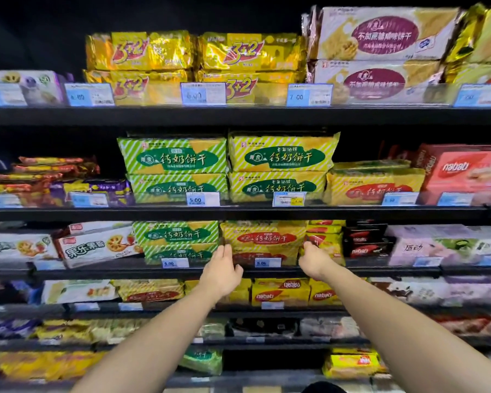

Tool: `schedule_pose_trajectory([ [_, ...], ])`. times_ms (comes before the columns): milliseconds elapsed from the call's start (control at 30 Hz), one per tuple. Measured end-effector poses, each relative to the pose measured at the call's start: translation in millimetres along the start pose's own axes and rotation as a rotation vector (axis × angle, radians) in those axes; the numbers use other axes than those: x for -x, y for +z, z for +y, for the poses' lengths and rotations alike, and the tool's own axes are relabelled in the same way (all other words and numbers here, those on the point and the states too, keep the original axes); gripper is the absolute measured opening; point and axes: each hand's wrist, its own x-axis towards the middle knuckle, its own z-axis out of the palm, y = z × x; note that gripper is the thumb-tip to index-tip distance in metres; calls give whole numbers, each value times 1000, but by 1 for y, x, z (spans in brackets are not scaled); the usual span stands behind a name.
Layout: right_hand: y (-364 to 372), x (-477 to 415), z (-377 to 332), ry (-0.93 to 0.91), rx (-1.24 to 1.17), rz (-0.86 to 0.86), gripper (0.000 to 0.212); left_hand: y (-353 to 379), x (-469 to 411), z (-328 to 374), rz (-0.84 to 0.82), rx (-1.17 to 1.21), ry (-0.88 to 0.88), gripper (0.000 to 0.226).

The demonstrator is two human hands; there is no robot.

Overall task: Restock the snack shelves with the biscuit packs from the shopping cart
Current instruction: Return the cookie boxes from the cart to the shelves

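One wide-angle head-worn camera faces the snack shelves (238, 213) head-on, tilted slightly down. It is near: left hand (220, 272) and right hand (313, 260), outstretched, reach them.

Price tags (203, 199) — white, blue-edged

You have black shelves (238, 116) running the full width of the frame, with price tags (203, 93) clipped along their front edges. At top centre, gold packs (194, 61) lie stacked two high, with cream packs (380, 35) to their right. The middle shelf carries green-striped packs (173, 158) and, at far right, a red box (462, 171). On the shelf below, yellow packs (262, 236) sit at centre and white packs (97, 245) at left.
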Motion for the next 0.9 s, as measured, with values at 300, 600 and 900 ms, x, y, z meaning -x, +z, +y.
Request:
schedule_pose_trajectory([
  [300,4,6,-10,-26,147,33,37,-3,5,-12,6,-11,-3,70],
  [600,48,38,-64,32,303,26,63,-21,28,-55,94,-47,-47,71],
  [900,97,45,-156,-436,384,-51,73,-55,21,-130,242,71,-237,73],
])
